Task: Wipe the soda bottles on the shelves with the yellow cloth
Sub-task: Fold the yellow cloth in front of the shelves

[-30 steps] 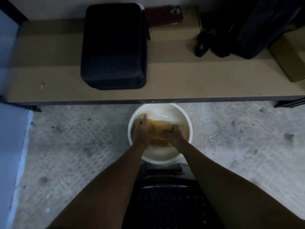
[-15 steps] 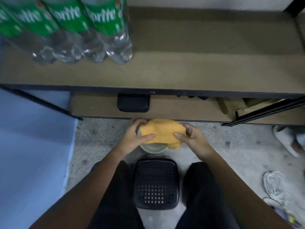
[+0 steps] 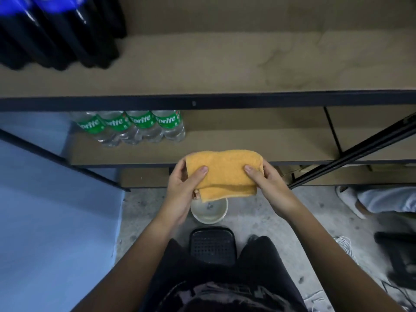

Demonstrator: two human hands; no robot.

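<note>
Between shelves and floor, you are holding yellow cloth (image 3: 221,173) folded, both hands gripping it — left hand (image 3: 183,188) pinching left edge, thumb on top, fingers curling underneath; right hand (image 3: 269,181) clamping right edge same way. Cloth is hanging above white bowl (image 3: 209,210) on floor, not touching it. Sprite bottles (image 3: 132,127) are standing in row on middle shelf (image 3: 247,140), left of cloth, well apart from it. Dark cola bottles (image 3: 56,34) are sitting on upper shelf (image 3: 202,64), far left — blurred. Black stool (image 3: 212,245) is sitting between your legs.

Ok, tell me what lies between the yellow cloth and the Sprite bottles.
Head view: only bare shelf board separates the yellow cloth from the Sprite bottles.
</note>
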